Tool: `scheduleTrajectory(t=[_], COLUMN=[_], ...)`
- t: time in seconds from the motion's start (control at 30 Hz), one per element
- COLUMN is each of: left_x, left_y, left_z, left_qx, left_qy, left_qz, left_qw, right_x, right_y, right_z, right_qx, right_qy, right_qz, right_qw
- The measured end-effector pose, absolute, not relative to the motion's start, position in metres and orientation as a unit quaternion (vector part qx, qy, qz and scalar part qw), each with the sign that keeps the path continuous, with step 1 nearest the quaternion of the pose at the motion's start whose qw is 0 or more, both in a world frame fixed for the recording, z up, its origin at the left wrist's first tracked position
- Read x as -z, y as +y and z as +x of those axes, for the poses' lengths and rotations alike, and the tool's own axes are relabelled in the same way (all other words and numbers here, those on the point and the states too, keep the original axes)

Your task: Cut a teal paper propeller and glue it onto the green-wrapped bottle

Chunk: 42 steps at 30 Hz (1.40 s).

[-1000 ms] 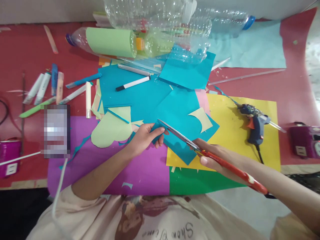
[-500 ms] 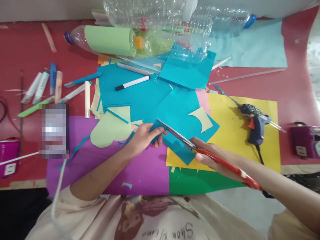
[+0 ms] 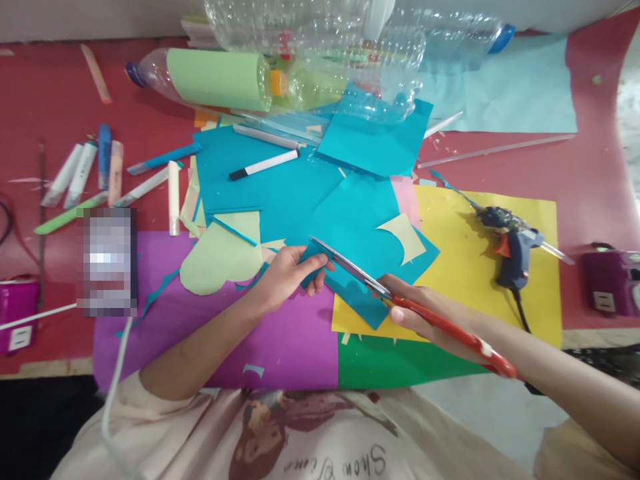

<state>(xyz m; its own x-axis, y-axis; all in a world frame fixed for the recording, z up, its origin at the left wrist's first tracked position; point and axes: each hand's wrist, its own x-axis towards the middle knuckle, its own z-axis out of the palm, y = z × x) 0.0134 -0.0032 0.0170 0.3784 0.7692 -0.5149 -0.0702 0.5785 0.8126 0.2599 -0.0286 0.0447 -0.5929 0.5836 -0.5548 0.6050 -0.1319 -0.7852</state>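
My left hand [image 3: 286,275] pinches the near-left edge of a teal paper sheet [image 3: 357,230] lying over the coloured sheets. My right hand [image 3: 425,317] grips red-handled scissors [image 3: 400,303]; their blades reach left into the teal sheet, tips close to my left fingers. A pale green cut-out [image 3: 223,257] lies just left of my left hand. A small pale curved scrap [image 3: 406,238] rests on the teal sheet.
A blue glue gun [image 3: 507,247] lies on the yellow sheet [image 3: 465,267] at right. Clear plastic bottles [image 3: 325,47] crowd the back. A black-capped marker [image 3: 264,164] and several pens [image 3: 95,170] lie left. A phone [image 3: 107,260] sits near left, purple tubs at both edges.
The scissors and my right hand have slid slightly left and farther into the teal sheet. My left hand has kept its pinch on the paper.
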Motion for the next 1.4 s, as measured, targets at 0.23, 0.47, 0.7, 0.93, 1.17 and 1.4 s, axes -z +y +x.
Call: scheduleTrajectory(t=[0.23,0.47,0.7,0.93,1.17,1.4], left_x=[-0.016,-0.016,-0.018,-0.016,-0.014,-0.014], left_y=[-0.002,-0.003,-0.003,-0.003,-0.003,-0.002], left_z=[0.013,0.011,0.013,0.012,0.010,0.010], left_qx=[-0.266,-0.279,-0.271,-0.279,-0.272,-0.271], left_qy=[0.483,0.467,0.474,0.465,0.469,0.465], left_qz=[0.359,0.352,0.350,0.345,0.350,0.349], left_qw=[0.753,0.762,0.761,0.766,0.764,0.767], right_x=[-0.039,-0.037,-0.038,-0.049,-0.047,-0.046], right_y=[-0.031,-0.032,-0.030,-0.030,-0.034,-0.034], right_z=[0.262,0.264,0.264,0.259,0.257,0.258], right_qx=[0.606,0.606,0.606,0.603,0.577,0.569], right_qy=[0.656,0.660,0.662,0.654,0.663,0.673], right_qz=[0.450,0.443,0.441,0.457,0.475,0.472], right_qw=[0.010,0.000,-0.003,-0.012,-0.026,-0.023])
